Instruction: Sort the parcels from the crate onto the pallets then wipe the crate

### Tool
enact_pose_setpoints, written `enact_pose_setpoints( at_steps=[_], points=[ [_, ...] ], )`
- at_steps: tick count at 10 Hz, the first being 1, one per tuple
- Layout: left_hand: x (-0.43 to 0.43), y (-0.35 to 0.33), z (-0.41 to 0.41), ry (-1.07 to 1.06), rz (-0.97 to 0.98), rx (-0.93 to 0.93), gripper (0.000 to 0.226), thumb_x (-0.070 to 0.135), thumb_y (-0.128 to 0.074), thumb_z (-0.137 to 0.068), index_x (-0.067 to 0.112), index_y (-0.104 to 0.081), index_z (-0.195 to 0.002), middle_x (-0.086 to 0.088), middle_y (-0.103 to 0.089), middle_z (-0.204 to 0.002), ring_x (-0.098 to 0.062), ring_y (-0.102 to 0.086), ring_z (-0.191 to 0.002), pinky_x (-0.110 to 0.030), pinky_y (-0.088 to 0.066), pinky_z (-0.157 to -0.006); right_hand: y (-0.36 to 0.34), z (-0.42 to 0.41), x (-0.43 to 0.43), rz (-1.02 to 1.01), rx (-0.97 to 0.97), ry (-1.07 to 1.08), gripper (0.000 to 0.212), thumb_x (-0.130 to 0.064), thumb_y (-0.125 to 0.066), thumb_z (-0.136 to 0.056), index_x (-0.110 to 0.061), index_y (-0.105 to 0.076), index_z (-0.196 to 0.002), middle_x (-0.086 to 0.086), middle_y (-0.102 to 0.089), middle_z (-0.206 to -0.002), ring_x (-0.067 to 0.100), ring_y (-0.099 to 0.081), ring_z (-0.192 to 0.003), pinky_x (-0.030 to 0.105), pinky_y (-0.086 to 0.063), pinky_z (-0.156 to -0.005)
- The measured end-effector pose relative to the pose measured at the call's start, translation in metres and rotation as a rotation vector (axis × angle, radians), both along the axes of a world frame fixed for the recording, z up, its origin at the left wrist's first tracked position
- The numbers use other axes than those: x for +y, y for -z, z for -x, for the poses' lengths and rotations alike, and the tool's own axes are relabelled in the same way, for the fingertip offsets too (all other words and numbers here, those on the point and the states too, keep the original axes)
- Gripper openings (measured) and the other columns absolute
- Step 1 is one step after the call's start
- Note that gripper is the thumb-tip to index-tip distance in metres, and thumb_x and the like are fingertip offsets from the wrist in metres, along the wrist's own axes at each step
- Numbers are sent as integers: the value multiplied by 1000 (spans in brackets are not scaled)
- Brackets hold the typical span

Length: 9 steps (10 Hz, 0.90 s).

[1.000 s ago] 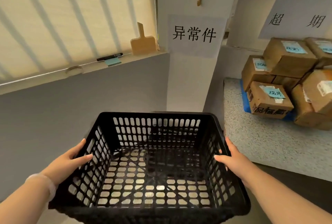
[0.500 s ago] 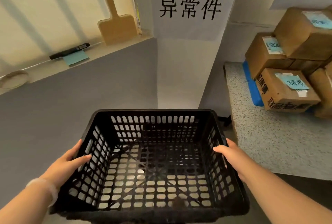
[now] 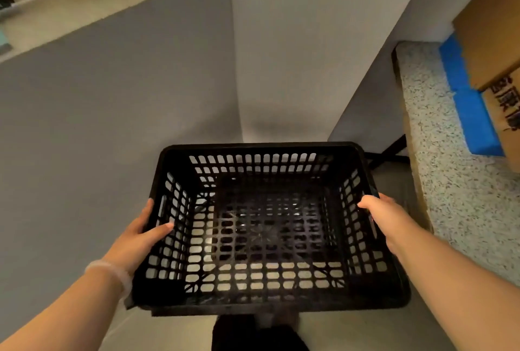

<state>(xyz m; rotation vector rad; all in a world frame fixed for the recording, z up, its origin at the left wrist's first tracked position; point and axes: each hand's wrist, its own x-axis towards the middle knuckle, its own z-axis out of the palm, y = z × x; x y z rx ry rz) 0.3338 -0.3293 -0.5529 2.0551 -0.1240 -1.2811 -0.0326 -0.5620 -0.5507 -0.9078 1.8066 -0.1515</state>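
Note:
A black perforated plastic crate (image 3: 261, 148) hangs in front of me with nothing inside it. My left hand (image 3: 140, 234) grips its left wall, thumb inside and fingers outside. My right hand (image 3: 384, 217) grips the right wall near the handle slot. Brown cardboard parcels (image 3: 491, 38) with black printing stand at the far right edge on a blue pallet (image 3: 465, 103). The floor shows through the holes in the crate's bottom.
A grey wall (image 3: 112, 97) rises on the left and a white pillar (image 3: 295, 55) stands straight ahead. A speckled platform (image 3: 455, 196) carries the blue pallet on the right. A window ledge (image 3: 31, 2) crosses the top left. My dark shoes (image 3: 253, 333) show below the crate.
My view has tipped downward and moved closer to the pillar; the sign and upper parcels have left the frame. The crate is lower, near the floor. Both hands keep their grip.

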Motion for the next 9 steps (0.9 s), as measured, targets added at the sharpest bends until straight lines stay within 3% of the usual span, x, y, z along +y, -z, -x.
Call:
enact_pose_setpoints(
  at_steps=[2,3,4,5,6,7,8,9],
  points=[
    [-48,69,-2,-35,65,34,60,31,-72,-86,77,-42,-112,8,-66,-119,-26,-67,-102,-50,-53,-88,54,-5,-29,54,-6,74,49,-18,-56,-94,-18,-43,-141,5,-51,-120,25,-46,-102,40,-39,-86],
    [-62,94,-2,-1,109,14,60,26,-70,-89,74,-45,-115,12,-63,-123,-21,-64,-107,-49,-50,-95,78,-8,-38,54,-23,83,49,-17,-57,-93,-20,-44,-140,5,-57,-115,26,-50,-102,44,-45,-91],
    [-68,121,1,56,107,-49,72,26,-72,-87,57,-35,-141,11,-48,-139,-20,-56,-120,-49,-43,-106,102,-7,-41,66,-36,87,32,-8,-56,-93,-24,-50,-120,4,-57,-106,25,-52,-99,42,-46,-92],
    [-70,134,4,111,100,-143,76,28,-71,-88,48,-29,-148,9,-34,-145,-20,-45,-129,-48,-35,-112,122,-7,-41,121,-42,135,32,-5,-58,-88,-30,-54,-108,8,-60,-117,28,-57,-102,49,-49,-94],
    [-72,135,6,209,84,-200,80,30,-70,-88,47,-22,-150,6,-22,-154,-22,-31,-141,-45,-26,-117,135,-5,-38,165,31,94,61,-10,-64,-86,-31,-41,-138,7,-56,-128,28,-55,-110,46,-48,-95],
    [-75,126,12,366,-27,-239,89,38,-71,-86,49,-12,-151,3,-2,-162,-26,-14,-149,-45,-18,-120,139,-5,-35,122,260,-127,103,-33,-76,-82,-32,-6,-156,6,-26,-159,33,-32,-141,50,-34,-113],
    [-79,117,16,479,-110,-327,95,51,-71,-82,51,-5,-151,3,11,-163,-27,-2,-151,-46,-12,-121,128,-11,-27,159,306,-333,110,-47,-78,-78,-36,-2,-156,0,-2,-165,29,-10,-150,51,-21,-119],
    [-84,107,26,605,-88,-489,96,60,-67,-79,48,-5,-152,7,13,-163,-25,1,-151,-46,-12,-122,107,-23,-13,269,292,-602,106,-57,-74,-77,-36,-6,-156,-6,1,-165,24,-6,-151,49,-16,-121]
  ],
)
